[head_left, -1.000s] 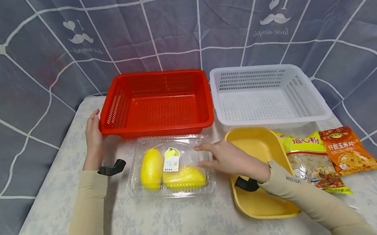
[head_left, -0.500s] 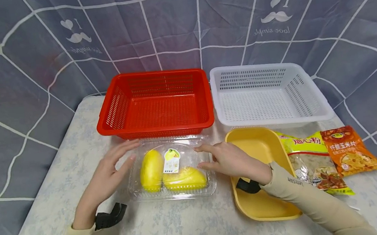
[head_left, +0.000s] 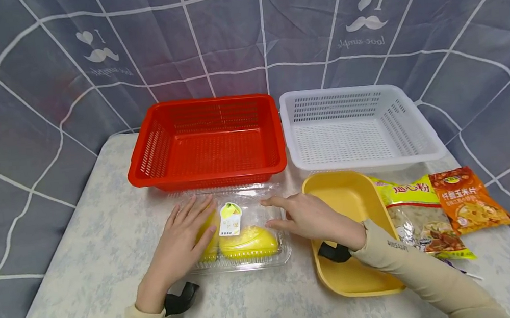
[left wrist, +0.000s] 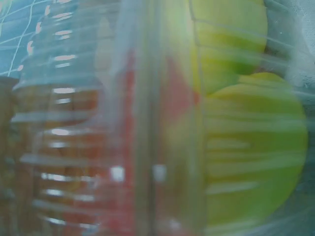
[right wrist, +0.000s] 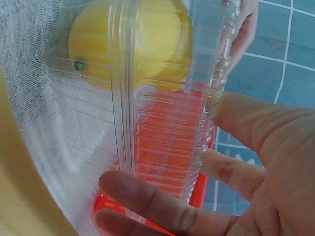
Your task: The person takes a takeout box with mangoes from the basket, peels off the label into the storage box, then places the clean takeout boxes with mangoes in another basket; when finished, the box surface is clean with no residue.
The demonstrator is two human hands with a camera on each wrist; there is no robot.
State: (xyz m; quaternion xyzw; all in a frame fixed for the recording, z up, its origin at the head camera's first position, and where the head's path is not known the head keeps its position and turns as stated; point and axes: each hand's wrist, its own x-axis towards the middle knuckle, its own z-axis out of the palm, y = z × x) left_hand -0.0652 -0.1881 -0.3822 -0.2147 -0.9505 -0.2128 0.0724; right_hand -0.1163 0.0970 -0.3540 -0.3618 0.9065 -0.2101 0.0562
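Observation:
A clear plastic clamshell box [head_left: 253, 210] lies on the table, holding two yellow mango-like fruits [head_left: 248, 242] under a lid with a fruit label [head_left: 230, 219]. My left hand [head_left: 183, 240] lies over the lid's left part with fingers spread, hiding most of one fruit. At the box's right side is my right hand [head_left: 308, 216]. In the right wrist view, its fingers [right wrist: 147, 199] stretch along the ribbed side wall and the thumb touches the lid's edge. The left wrist view is blurred; yellow-green fruit [left wrist: 253, 152] shows through the plastic.
Behind the box stands a red basket [head_left: 208, 176], with a white basket [head_left: 368, 162] to its right. A yellow tray [head_left: 340, 281] sits under my right forearm. Farther right lie a pasta bag [head_left: 419, 215] and an orange snack bag [head_left: 471, 199]. Grey curtain hangs behind.
My left hand has left the red basket's left side and come forward and right onto the box lid. The right hand has stayed at the box's right side.

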